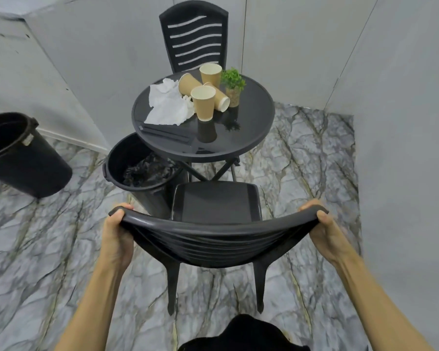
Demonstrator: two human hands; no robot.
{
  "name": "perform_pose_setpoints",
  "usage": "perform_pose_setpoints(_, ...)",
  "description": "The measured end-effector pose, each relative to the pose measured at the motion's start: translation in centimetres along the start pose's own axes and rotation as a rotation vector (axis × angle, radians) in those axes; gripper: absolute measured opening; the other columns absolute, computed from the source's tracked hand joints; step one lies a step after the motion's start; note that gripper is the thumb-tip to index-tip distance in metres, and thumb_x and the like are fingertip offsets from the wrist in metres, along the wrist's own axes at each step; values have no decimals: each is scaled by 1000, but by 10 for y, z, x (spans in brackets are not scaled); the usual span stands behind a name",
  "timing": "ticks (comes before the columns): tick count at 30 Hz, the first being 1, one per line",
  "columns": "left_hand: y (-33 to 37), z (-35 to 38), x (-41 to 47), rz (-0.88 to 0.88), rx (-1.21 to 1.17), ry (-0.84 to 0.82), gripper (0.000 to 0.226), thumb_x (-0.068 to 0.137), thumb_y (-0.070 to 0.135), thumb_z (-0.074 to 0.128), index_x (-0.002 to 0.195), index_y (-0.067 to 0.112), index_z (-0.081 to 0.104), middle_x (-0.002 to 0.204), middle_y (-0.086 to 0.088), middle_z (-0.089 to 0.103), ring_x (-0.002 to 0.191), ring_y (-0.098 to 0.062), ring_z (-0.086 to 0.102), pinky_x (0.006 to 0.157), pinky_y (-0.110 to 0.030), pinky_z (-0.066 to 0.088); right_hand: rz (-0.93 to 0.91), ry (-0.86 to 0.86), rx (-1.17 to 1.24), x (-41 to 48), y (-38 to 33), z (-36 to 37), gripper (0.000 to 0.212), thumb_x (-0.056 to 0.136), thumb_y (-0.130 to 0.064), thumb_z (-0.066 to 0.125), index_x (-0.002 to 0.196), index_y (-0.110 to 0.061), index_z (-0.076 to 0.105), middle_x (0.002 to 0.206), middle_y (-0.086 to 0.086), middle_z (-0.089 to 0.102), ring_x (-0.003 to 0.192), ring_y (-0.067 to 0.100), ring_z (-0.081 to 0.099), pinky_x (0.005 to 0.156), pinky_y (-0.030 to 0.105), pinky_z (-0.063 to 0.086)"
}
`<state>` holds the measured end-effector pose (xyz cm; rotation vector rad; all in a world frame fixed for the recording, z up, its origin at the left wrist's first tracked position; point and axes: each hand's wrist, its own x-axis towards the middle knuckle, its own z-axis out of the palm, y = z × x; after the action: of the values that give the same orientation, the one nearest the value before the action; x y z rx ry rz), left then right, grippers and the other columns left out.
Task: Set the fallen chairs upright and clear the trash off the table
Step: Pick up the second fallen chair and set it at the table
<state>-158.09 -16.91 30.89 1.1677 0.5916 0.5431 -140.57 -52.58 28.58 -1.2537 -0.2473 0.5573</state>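
Hands (117, 231) hide the near chair's (213, 239) top corners.

No legible text, labels or signs anywhere

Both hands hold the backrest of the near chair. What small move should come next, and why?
Probably let go of the near chair: it appears to stand upright on its legs, facing the table, though the left hand and right hand grip its backrest. The far chair stands too. Paper cups and crumpled tissues remain on the table, beside an open bin.
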Motion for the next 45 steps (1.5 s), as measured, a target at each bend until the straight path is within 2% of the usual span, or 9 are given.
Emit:
perform_pose_setpoints(7, -21, -15, -19, -34, 13, -27, 18, 57, 39, 53, 67, 25, 60, 77, 0, 47, 72, -12, 44, 69, -27, 32, 56, -19, -46, 5, 2, -5, 56, 44, -66, 79, 73, -22, 61, 70, -6, 59, 68, 11, 55, 60, 19, 44)
perform_pose_setpoints(13, -41, -34, -35, -3, 60, -67, 22, 58, 38, 53, 73, 22, 57, 75, 6, 56, 71, -5, 53, 73, -26, 36, 120, -52, -55, -23, 17, -17, 54, 44, -64, 81, 77, -24, 65, 77, -4, 66, 76, 13, 61, 69, 20, 50)
perform_pose_setpoints(17, -45, -46, -46, 10, 117, -91, 30, 60, 41, 52, 79, 18, 54, 71, 14, 63, 73, -1, 57, 70, -15, 45, 136, -83, -102, -38, 18, -14, 54, 45, -62, 82, 80, -24, 66, 81, -5, 70, 80, 12, 64, 73, 19, 52)
perform_pose_setpoints(21, -31, -58, -52, 17, 269, -147, 26, 66, 44, 54, 85, 28, 64, 85, 13, 70, 90, -7, 59, 83, -25, 44, 143, -101, -300, -42, -6, -12, 35, 54, -42, 84, 81, -25, 70, 88, -6, 74, 98, 18, 66, 81, 17, 54)
perform_pose_setpoints(24, -11, -70, -58, -5, 450, -239, 37, 71, 50, 52, 98, 28, 64, 104, 14, 69, 107, -9, 58, 92, -30, 42, 246, -266, -600, -33, -44, 3, 19, 68, -33, 79, 84, -26, 72, 97, -8, 75, 104, 14, 64, 77, 10, 52)
perform_pose_setpoints(28, 15, -84, -48, -45, 602, -222, 37, 98, 35, 35, 117, 14, 59, 121, -2, 63, 113, -7, 55, 102, -26, 34, 386, -550, -1082, 21, -67, 70, 18, 86, -24, 62, 103, -21, 65, 116, -2, 66, 108, 11, 61, 85, 17, 48)
perform_pose_setpoints(31, 26, -102, -30, -81, 802, -106, 34, 98, 26, 36, 123, 12, 56, 127, -8, 59, 116, -15, 52, 97, -25, 32, 338, -722, -1289, 67, -45, 155, 30, 91, -30, 55, 119, -19, 57, 123, 0, 58, 114, 15, 54, 94, 25, 39)
perform_pose_setpoints(36, 29, -141, -18, -276, 1105, -42, 44, 95, 26, 46, 135, 6, 42, 144, -12, 43, 131, -26, 41, 106, -34, 32, 291, -983, -1468, 112, 31, 284, 52, 94, -35, 49, 140, -16, 34, 146, 7, 40, 133, 23, 40, 111, 37, 32)
perform_pose_setpoints(45, 0, -229, -8, -527, 1312, -39, 66, 91, 30, 53, 143, 4, 23, 153, -14, 27, 139, -28, 30, 112, -36, 28, 432, -1099, -1578, 145, 125, 380, 72, 95, -41, 44, 147, -15, 2, 159, 5, 6, 144, 25, 15, 117, 42, 20)
